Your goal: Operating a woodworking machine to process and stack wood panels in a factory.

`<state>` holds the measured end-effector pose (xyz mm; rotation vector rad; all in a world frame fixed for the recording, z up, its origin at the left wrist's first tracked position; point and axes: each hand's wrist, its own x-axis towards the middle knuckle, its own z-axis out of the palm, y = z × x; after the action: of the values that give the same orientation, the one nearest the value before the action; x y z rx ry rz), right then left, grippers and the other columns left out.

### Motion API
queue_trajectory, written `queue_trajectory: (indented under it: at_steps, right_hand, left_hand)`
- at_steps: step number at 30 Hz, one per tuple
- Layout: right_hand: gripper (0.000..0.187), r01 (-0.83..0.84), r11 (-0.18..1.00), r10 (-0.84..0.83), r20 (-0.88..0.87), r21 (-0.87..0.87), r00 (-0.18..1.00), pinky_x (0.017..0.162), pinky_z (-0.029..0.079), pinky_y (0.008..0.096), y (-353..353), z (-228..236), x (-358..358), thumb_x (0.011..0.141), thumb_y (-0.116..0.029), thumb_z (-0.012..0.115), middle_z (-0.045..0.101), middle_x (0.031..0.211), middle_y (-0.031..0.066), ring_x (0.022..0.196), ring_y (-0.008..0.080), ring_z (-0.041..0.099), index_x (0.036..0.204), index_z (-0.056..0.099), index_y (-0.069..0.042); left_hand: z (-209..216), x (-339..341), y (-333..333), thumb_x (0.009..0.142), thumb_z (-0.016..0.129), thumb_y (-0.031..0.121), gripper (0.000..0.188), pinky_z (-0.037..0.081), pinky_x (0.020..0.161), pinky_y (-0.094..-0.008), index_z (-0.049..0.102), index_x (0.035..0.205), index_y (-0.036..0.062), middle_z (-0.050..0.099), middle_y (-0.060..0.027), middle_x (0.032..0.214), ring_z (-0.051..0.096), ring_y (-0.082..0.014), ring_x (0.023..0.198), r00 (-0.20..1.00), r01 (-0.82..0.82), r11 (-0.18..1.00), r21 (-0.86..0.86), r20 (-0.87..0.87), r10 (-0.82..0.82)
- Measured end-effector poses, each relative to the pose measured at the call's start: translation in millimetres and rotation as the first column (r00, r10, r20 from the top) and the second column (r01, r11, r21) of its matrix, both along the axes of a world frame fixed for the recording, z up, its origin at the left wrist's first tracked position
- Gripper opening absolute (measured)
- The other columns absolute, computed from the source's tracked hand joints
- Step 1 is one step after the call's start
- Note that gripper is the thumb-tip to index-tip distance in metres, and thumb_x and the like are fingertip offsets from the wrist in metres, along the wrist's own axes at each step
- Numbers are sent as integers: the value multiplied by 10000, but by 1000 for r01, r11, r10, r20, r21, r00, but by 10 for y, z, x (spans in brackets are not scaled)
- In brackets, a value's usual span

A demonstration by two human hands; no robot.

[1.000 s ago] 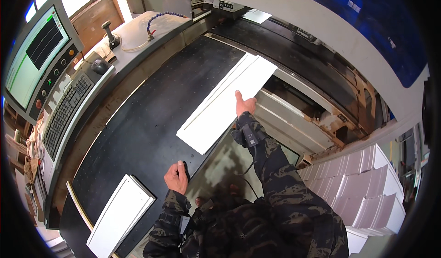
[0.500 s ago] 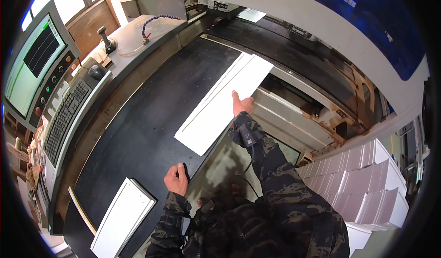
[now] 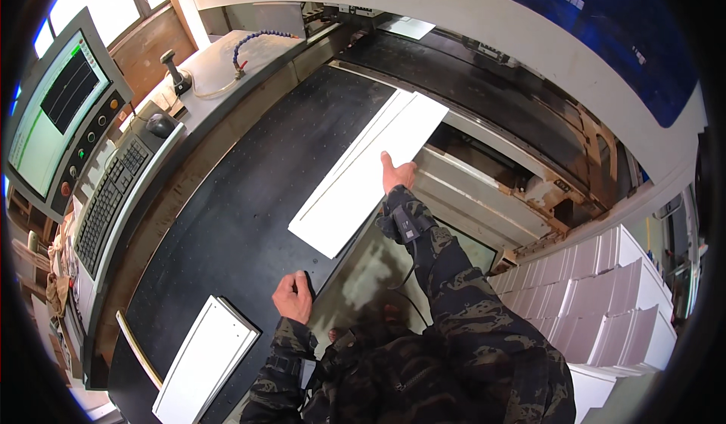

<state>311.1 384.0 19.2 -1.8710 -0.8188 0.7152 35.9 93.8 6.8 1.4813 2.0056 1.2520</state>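
Note:
White panels [image 3: 355, 186] lie slantwise on the black table [image 3: 234, 205], overlapping each other, with thin grooves along their length. My right hand [image 3: 396, 173] grips the right edge of the top one, thumb on its face and fingers curled at the edge. Lower left, my left hand [image 3: 293, 297] rests in a loose fist at the table's near edge, with nothing visible in it. Beside it, to the left, sits a short stack of white panels [image 3: 208, 360] with small holes near the edge.
A monitor [image 3: 68, 110], keyboard [image 3: 113, 197], mouse [image 3: 160, 125] and handheld scanner [image 3: 176, 75] stand on the left. A large machine with a blue window [image 3: 590, 31] spans the far side. Stacked white panels [image 3: 590, 303] stand at right. A pale strip [image 3: 138, 348] edges the table.
The whole view has shifted very slightly. Both hands and the panels keep their places on the table.

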Motion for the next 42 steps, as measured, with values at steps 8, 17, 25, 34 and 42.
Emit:
queue_trajectory:
  at_steps: [8, 17, 25, 34, 42]
  right_hand:
    - [1049, 27, 999, -28, 45, 21, 999, 1092, 534, 542, 158, -288, -15, 910, -615, 822, 653, 1330, 439, 1261, 532, 677, 1391, 476, 251]
    - [1034, -3, 998, -1, 67, 59, 998, 1109, 534, 539, 217, -431, 69, 919, -621, 824, 652, 1363, 421, 1291, 526, 668, 1423, 488, 218]
    - [702, 27, 993, -40, 114, 112, 993, 1025, 556, 464, 485, -653, 190, 984, -460, 825, 771, 1257, 283, 1145, 383, 744, 1270, 700, 169]
    - [567, -248, 919, 369, -450, 305, 813, 1184, 457, 390, 552, -372, -11, 1084, -83, 669, 601, 1571, 141, 1385, 251, 591, 1599, 488, 71]
    - [629, -275, 928, 369, -511, 252, 777, 1231, 403, 400, 560, -155, 138, 1106, -136, 670, 533, 1612, 156, 1438, 243, 523, 1644, 407, 58]
  left_hand:
    - [1679, -335, 170, 973, 766, 471, 525, 605, 870, -521, 771, 1259, 30, 793, -245, 1077, 765, -455, 1027, 857, 355, 789, -501, -164, -489]
    - [2557, -1533, 548, 946, 823, 390, 577, 575, 968, -513, 711, 1338, -18, 743, -252, 1175, 706, -462, 1125, 730, 223, 925, -307, -576, -367]
    - [1375, -1959, 1863, 843, 884, 533, 756, 580, 966, -547, 712, 1358, 7, 738, -251, 1173, 721, -472, 1088, 752, 196, 958, -211, -594, -285]
    - [636, -2074, 4093, 694, 942, 675, 1057, 427, 1207, -591, 649, 1380, -74, 536, -408, 1507, 512, -539, 1439, 802, -92, 963, -253, -592, -79]
    - [194, -2237, 5198, 539, 976, 751, 1131, 292, 1229, -599, 586, 1237, -50, 529, -252, 1387, 461, -434, 1384, 822, -16, 926, -376, -533, -202]
